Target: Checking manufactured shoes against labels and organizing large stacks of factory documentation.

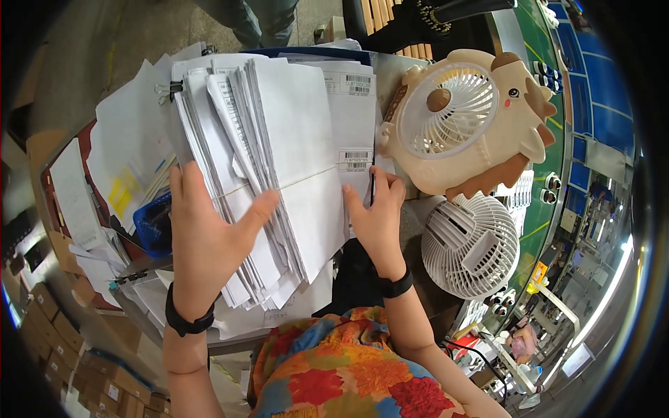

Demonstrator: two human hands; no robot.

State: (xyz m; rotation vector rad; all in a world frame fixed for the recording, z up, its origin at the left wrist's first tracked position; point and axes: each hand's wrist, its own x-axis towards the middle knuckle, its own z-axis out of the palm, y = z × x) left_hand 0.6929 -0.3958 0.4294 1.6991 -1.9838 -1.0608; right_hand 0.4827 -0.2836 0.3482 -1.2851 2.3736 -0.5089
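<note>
My left hand lies flat on a thick stack of white papers, bound by a thin rubber band, with the thumb tucked between leaves. My right hand rests at the stack's right edge on a sheet with barcode labels and grips a dark pen between its fingers. Both wrists wear black bands. The bundle lies fanned on the table in front of me.
A cream animal-shaped desk fan stands to the right, with a white round fan below it. More loose papers with a binder clip and a blue basket lie to the left. Cardboard boxes sit at lower left.
</note>
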